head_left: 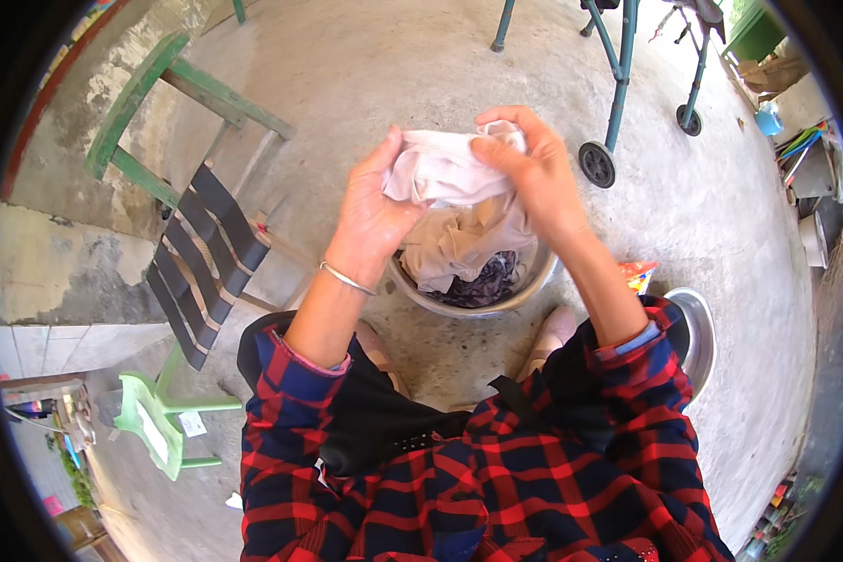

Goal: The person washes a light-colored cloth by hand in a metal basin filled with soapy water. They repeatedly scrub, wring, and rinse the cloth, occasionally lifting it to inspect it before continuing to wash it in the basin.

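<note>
A bunched white cloth (440, 167) is stretched between my two hands, above a metal basin (434, 305). My left hand (373, 208) grips its left end, with the thumb up along the edge and a bangle on the wrist. Around the right end, the fingers of my right hand (541, 178) are closed, its thumb pressing on the fabric. Just below lies a beige cloth (437, 251) in the basin; whether it joins the piece I hold, I cannot tell. Dark patterned fabric (487, 284) is heaped beside it in the basin.
A second metal basin (706, 348) stands at my right, near a bright orange packet (638, 275). On the left are a wooden chair frame with black straps (206, 253) and a light green stool (145, 421). A wheeled teal metal frame (618, 94) stands ahead right.
</note>
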The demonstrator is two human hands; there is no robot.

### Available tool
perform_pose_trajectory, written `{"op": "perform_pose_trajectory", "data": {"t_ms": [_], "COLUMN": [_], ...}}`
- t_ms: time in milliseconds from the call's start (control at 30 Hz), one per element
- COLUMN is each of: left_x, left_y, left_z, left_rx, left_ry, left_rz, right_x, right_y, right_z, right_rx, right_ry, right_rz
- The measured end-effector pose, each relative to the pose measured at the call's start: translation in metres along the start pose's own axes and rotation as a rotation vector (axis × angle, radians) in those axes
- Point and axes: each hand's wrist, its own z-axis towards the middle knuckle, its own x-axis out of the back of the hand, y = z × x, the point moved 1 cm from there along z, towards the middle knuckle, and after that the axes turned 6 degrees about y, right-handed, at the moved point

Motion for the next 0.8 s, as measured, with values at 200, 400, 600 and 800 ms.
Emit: {"op": "perform_pose_trajectory", "data": {"t_ms": [200,400,600,800], "left_x": [0.046,0.003,0.093,0.028], "left_y": [-0.005,-0.076,-0.035,-0.055], "left_z": [0.039,0.028,0.075,0.064], "left_rx": [0.05,0.02,0.1,-0.079], "left_ry": [-0.122,0.164,-0.287,0.345], "left_rz": [-0.044,-0.041,-0.091,0.087], "right_x": [-0.046,-0.032,-0.075,-0.052], "right_y": [-0.01,0.02,0.034,0.047], "right_z": [-0.042,0.021,-0.017,0.025], "right_rx": [0.727,0.402,0.668,0.38], "right_ry": [-0.067,0.201,-0.027,0.102], "right_rz": [-0.755,-1.148,-0.907,-1.151]}}
